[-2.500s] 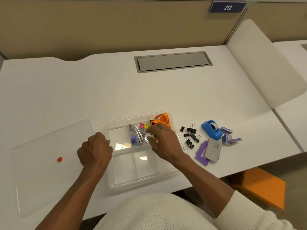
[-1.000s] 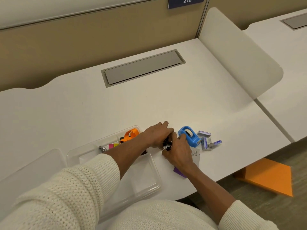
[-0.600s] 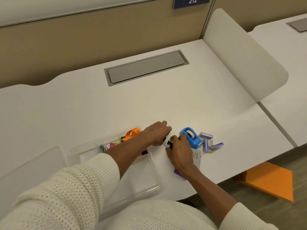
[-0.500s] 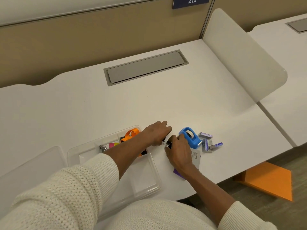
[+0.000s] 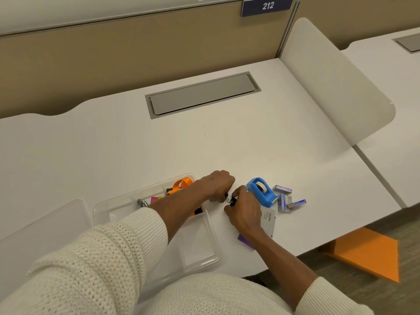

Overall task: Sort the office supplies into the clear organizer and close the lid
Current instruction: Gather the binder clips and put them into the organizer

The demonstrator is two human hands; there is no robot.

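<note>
The clear organizer (image 5: 211,244) sits at the desk's front edge, with an orange item (image 5: 181,183), coloured sticky tabs (image 5: 155,199) and a metal piece (image 5: 142,202) in its far compartments. My left hand (image 5: 219,184) reaches across it and my right hand (image 5: 244,208) meets it just right of the organizer. Both close over the black binder clips (image 5: 230,200), mostly hidden under the fingers. A blue tape dispenser (image 5: 261,192), small staple boxes (image 5: 285,198), a white card (image 5: 268,221) and a purple pad (image 5: 244,241) lie to the right.
The clear lid (image 5: 45,228) lies flat to the left of the organizer. A grey cable hatch (image 5: 202,94) is set into the white desk (image 5: 136,151). A white divider panel (image 5: 336,80) stands at the right. An orange object (image 5: 368,253) is on the floor.
Both hands left the organizer and moved right onto the binder clips. Over the last half second they have stayed there, fingers shifting slightly on the clips.
</note>
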